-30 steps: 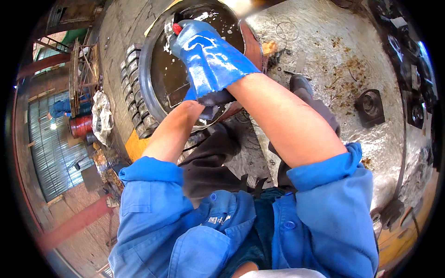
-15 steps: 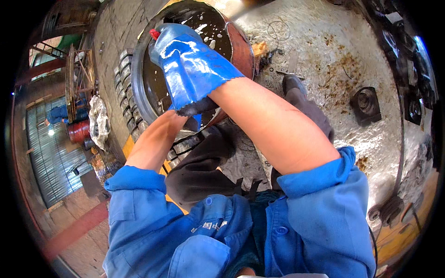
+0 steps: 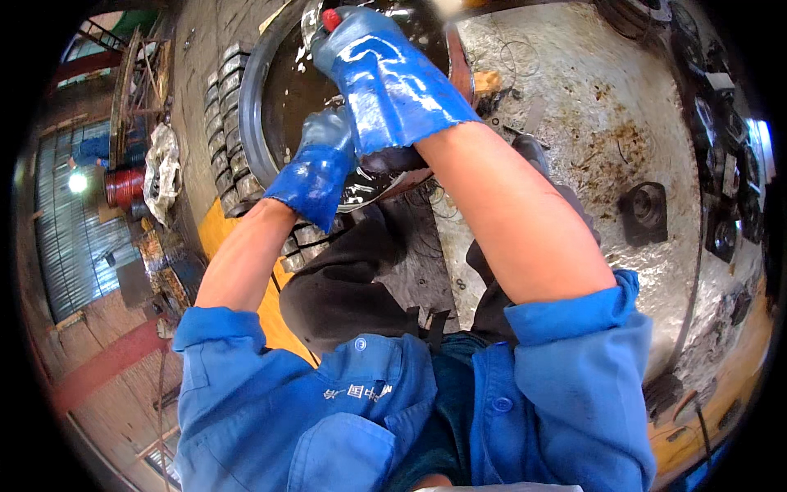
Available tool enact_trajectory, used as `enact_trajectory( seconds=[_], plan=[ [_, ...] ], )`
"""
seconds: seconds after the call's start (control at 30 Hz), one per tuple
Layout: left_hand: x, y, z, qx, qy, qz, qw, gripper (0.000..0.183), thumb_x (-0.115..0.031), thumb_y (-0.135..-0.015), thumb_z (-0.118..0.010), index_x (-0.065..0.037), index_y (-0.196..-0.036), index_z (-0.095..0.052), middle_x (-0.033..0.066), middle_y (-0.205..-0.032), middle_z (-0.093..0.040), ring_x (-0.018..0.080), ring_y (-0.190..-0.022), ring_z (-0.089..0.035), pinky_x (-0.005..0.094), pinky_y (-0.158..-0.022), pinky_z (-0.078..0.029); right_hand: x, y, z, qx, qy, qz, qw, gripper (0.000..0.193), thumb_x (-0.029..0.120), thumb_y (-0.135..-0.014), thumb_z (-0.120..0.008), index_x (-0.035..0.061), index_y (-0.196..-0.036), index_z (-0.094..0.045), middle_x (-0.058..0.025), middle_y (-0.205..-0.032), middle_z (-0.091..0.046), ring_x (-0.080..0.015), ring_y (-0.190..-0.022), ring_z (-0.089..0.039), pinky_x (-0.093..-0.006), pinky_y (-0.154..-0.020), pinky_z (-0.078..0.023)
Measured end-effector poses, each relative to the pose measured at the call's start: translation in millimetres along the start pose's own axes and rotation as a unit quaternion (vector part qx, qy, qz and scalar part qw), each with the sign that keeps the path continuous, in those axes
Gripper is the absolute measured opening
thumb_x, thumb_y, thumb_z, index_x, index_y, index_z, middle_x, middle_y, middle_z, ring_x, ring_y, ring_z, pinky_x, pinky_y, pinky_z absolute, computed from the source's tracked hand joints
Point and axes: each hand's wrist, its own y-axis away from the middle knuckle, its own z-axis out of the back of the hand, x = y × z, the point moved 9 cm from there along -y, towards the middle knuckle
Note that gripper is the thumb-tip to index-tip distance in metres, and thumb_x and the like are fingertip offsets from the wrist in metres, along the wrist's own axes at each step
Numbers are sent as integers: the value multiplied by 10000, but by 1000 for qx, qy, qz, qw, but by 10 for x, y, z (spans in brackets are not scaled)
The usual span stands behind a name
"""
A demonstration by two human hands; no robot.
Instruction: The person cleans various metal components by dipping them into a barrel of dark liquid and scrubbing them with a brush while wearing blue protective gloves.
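A round metal drum (image 3: 256,123) holds dark, shiny liquid with pale froth spots. Over its far side is my right hand (image 3: 357,41) in a long blue rubber glove, closed round a red-ended handle (image 3: 330,20); the rest of that tool is hidden. A shiny metal edge (image 3: 309,23) shows beside these fingers. My left hand (image 3: 326,131), gloved the same way, is over the near part of the drum with its fingers curled closed. Whatever it may hold is hidden.
Ribbed metal cylinders (image 3: 225,123) stand in rows left of the drum. A dark square block with a round recess (image 3: 644,211) lies on the stained floor at right, with more dark parts (image 3: 721,221) beyond. My legs (image 3: 336,303) are close to the drum.
My right hand has moved farther away and to the right with the red-ended handle. The left hand, formerly hidden behind the right glove, now shows. The view has shifted slightly.
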Motion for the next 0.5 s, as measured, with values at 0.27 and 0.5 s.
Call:
enact_trajectory(
  seconds=[0.27,0.5],
  plan=[
    [500,404,-267,-89,95,72,989,856,-396,-705,-850,-148,-1440,-488,203,-1251,-642,388,-1112,-657,485,-926,-546,-48,-45,-195,70,6,36,997,261,308,-808,-711,141,-999,-772,-159,-999,-750,-356,-963,-720,-422,-874,-573],
    [968,890,-812,-146,243,210,936,867,-410,-690,-875,-157,-1435,-512,186,-1250,-665,374,-1132,-649,448,-977,-525,-127,120,-421,102,13,7,995,297,365,-841,-700,129,-1011,-763,-167,-954,-747,-350,-922,-724,-422,-858,-572]
  ],
)
